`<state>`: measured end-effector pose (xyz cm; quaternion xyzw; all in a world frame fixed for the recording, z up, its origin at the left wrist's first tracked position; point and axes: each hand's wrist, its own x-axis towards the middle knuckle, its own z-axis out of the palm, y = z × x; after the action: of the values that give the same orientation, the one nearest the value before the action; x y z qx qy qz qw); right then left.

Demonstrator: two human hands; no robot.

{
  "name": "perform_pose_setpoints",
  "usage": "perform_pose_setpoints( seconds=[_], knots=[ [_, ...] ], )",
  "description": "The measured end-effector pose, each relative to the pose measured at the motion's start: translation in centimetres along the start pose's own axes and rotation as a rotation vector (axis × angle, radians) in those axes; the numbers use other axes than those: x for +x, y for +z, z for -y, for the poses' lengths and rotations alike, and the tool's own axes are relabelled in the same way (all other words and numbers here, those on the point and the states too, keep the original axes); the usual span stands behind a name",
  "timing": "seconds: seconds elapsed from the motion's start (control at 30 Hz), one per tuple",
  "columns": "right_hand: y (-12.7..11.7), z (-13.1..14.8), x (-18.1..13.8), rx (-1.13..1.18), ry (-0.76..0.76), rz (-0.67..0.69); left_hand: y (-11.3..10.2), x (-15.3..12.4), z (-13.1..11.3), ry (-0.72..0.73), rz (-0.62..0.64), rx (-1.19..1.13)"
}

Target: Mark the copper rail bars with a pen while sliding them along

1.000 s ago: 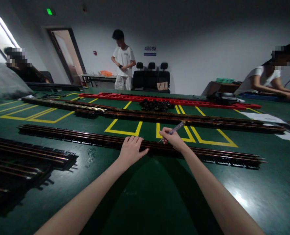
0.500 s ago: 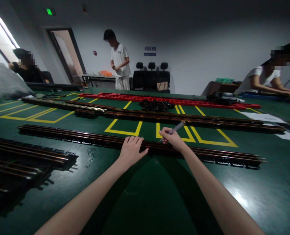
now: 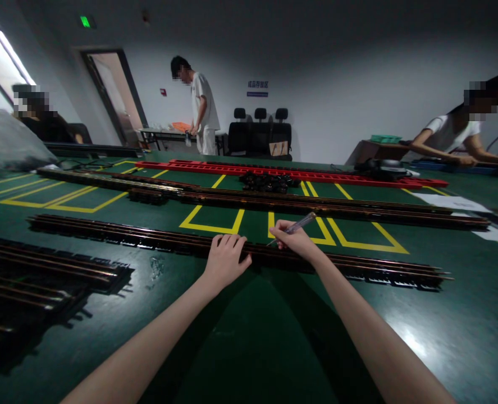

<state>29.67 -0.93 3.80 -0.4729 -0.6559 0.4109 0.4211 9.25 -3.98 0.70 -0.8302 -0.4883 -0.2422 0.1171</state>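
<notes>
Across the green table (image 3: 215, 359) in front of me lies a long black rail (image 3: 147, 234) with coppery metal strips along it. My left hand (image 3: 225, 259) is laid over its middle, fingers hooked at the far edge and thumb on the near side. Just to the right, my right hand (image 3: 293, 238) pinches a slim screwdriver (image 3: 301, 222) with a see-through handle. The tool slants down to the left, its thin tip at the rail; whether it touches is too small to tell.
More black rails (image 3: 42, 269) lie at the near left, another long bundle (image 3: 316, 203) farther back. Behind are a pile of black parts (image 3: 269, 180) and a red slotted frame (image 3: 156, 165). A plastic bag (image 3: 13, 140) sits far left; papers (image 3: 455, 202) lie right. Co-workers are around the table.
The rail has slid slightly left, and both my hands have shifted a little with it. The standing co-worker has turned and lowered their hands toward the side table; the co-worker at right has spread their arms.
</notes>
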Motion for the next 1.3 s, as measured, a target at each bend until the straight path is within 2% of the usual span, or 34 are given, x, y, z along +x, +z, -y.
perform_pose_setpoints(
  seconds=[0.17,0.63,0.87,1.03,1.3],
  knots=[
    [0.13,0.13,-0.13,-0.041,-0.05,0.018,0.05,-0.06,0.1,0.004,0.005,-0.017],
    [0.04,0.0,-0.15,-0.088,-0.054,0.042,-0.32,-0.09,-0.03,0.005,0.029,0.028],
    [0.14,0.01,-0.12,0.044,0.005,0.013,-0.17,-0.05,0.14,-0.011,0.02,0.028],
    [-0.15,-0.18,-0.13,0.168,0.045,0.0,-0.21,0.06,0.59,0.03,0.056,-0.054],
    [-0.2,-0.5,-0.08,0.179,0.018,0.006,-0.52,-0.02,0.82,0.022,0.085,-0.136]
  ],
)
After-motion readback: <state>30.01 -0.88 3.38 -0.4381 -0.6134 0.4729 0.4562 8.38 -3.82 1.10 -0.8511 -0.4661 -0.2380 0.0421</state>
